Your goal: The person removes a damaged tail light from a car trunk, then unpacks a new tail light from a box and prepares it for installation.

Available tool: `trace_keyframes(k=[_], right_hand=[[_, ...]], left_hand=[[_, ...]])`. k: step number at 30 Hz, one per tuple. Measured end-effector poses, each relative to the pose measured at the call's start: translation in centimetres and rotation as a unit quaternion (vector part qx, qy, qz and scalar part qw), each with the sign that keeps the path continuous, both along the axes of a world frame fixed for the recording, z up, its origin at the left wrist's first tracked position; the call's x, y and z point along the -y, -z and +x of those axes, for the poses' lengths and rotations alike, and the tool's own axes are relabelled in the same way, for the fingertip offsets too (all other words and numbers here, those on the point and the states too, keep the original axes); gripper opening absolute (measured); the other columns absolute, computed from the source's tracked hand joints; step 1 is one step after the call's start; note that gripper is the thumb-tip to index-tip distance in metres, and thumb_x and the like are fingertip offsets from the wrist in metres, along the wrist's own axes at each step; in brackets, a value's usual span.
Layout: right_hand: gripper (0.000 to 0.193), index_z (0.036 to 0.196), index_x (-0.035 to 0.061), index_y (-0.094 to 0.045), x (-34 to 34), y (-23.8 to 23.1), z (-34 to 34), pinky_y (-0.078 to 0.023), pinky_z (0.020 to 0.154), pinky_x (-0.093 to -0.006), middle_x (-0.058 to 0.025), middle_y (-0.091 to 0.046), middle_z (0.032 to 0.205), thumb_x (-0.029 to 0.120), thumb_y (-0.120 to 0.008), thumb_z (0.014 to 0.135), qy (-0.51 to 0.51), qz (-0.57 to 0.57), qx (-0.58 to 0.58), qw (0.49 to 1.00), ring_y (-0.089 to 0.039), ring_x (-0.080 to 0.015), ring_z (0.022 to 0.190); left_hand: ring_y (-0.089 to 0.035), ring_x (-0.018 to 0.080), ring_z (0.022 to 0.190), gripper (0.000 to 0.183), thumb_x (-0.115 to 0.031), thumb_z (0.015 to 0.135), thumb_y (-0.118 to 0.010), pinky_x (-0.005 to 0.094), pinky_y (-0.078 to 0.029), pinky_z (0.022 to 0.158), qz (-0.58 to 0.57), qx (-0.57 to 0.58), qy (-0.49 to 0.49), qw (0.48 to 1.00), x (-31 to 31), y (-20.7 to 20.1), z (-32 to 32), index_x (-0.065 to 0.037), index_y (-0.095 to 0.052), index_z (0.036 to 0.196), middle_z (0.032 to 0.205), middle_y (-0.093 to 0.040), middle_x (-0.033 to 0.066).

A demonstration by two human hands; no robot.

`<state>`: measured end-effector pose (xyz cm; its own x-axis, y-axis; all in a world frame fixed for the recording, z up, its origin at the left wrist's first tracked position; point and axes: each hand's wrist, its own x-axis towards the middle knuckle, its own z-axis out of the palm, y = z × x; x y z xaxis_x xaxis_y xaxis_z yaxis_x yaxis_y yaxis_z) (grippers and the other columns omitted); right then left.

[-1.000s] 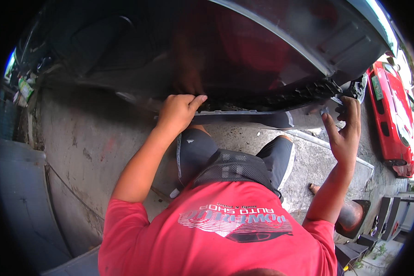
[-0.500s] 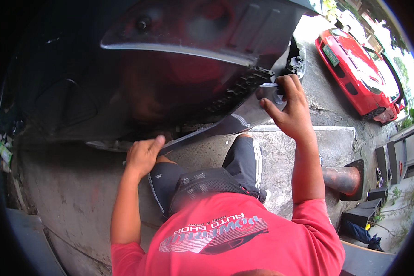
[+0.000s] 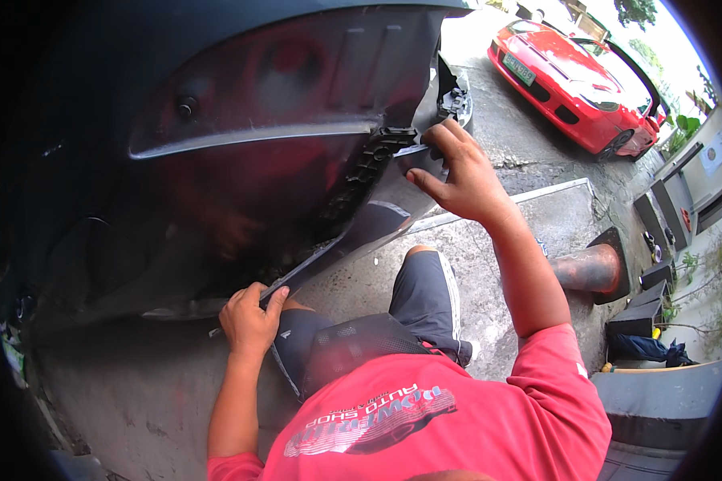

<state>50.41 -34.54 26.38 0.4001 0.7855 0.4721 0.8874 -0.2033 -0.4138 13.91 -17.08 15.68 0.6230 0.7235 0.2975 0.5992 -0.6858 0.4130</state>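
Note:
A dark car body (image 3: 241,188) fills the upper left, its glossy surface reflecting red. A loose-edged, glossy bumper cover (image 3: 377,220) slants from its lower side toward the upper right. My right hand (image 3: 465,176) pinches the cover's upper right corner, thumb and fingers bent around it. Farther down and left, my left hand (image 3: 250,322) grips the cover's near edge, with the thumb along it and the fingers curled. A black toothed plastic bracket (image 3: 357,176) runs along the car body, with a dark gap between it and the cover. The cover's lower left end is in shadow.
A red car (image 3: 578,84) with a raised door stands at the far right. An orange, dirt-stained traffic cone (image 3: 590,268) lies on its side right of my arm. Beyond it are dark boxes (image 3: 638,313) by a wall. My bent knee (image 3: 421,280) is under the cover.
The view has shifted, so the car and cone sit farther left. My left fingers have curled more around the cover's edge. The right hand keeps its hold on the corner.

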Motion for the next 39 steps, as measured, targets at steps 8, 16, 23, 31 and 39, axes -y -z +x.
trace_keyframes(k=[8, 16, 23, 31, 39], right_hand=[[0.046, 0.121, 0.0004, -0.066, 0.9, -0.7, 1.0, -0.053, 0.091, -0.0429, -0.0151, -0.059, 0.109, 0.026, -0.084, 0.087, -0.064, -0.012, -0.033, 0.997, -0.064, -0.0330, 0.103], [0.049, 0.126, -0.0003, -0.068, 1.7, 0.1, 1.7, -0.052, 0.087, -0.0369, -0.0115, -0.064, 0.118, 0.027, -0.084, 0.089, -0.099, 0.018, -0.068, 0.993, -0.063, -0.0266, 0.101], [0.042, 0.132, 0.0007, -0.069, 0.9, -1.1, 5.1, -0.057, 0.085, -0.0304, -0.0082, -0.070, 0.115, 0.015, -0.081, 0.094, -0.032, 0.092, -0.116, 0.988, -0.069, -0.0129, 0.086], [0.066, 0.149, 0.0117, -0.065, 0.2, -3.2, 12.4, -0.047, 0.119, -0.0460, -0.0167, -0.062, 0.153, 0.041, -0.084, 0.092, -0.002, -0.096, 0.012, 0.995, -0.058, -0.0336, 0.144], [0.075, 0.147, 0.0120, -0.066, -2.1, -4.6, 13.6, -0.045, 0.121, -0.0478, -0.0195, -0.065, 0.148, 0.060, -0.081, 0.091, -0.010, -0.187, 0.115, 0.975, -0.053, -0.0382, 0.145]], left_hand=[[-0.068, 0.0360, 0.076, 0.041, -0.043, 0.090, -0.084, 0.0488, -0.052, 0.069, 0.095, 0.034, 0.029, 0.995, 2.5, 1.9, -0.5, -0.007, -0.066, 0.081, 0.076, -0.069, 0.0123], [-0.071, 0.0339, 0.081, 0.045, -0.049, 0.081, -0.089, 0.0487, -0.053, 0.075, 0.047, 0.055, 0.055, 0.996, 4.0, 0.7, -1.0, -0.008, -0.070, 0.085, 0.079, -0.072, 0.0094], [-0.071, 0.0366, 0.080, 0.047, -0.047, 0.077, -0.092, 0.0486, -0.055, 0.075, 0.049, 0.015, 0.041, 0.998, 3.5, 1.2, -1.0, -0.006, -0.070, 0.087, 0.082, -0.073, 0.0129], [-0.071, 0.0347, 0.078, 0.049, -0.049, 0.075, -0.093, 0.0474, -0.054, 0.073, 0.062, 0.032, 0.051, 0.996, 4.8, 1.6, -1.2, -0.007, -0.071, 0.088, 0.082, -0.073, 0.0110], [-0.070, 0.0355, 0.077, 0.046, -0.045, 0.072, -0.095, 0.0472, -0.054, 0.073, 0.064, 0.034, 0.043, 0.996, 5.2, 1.1, -1.1, -0.008, -0.071, 0.085, 0.078, -0.072, 0.0114]])
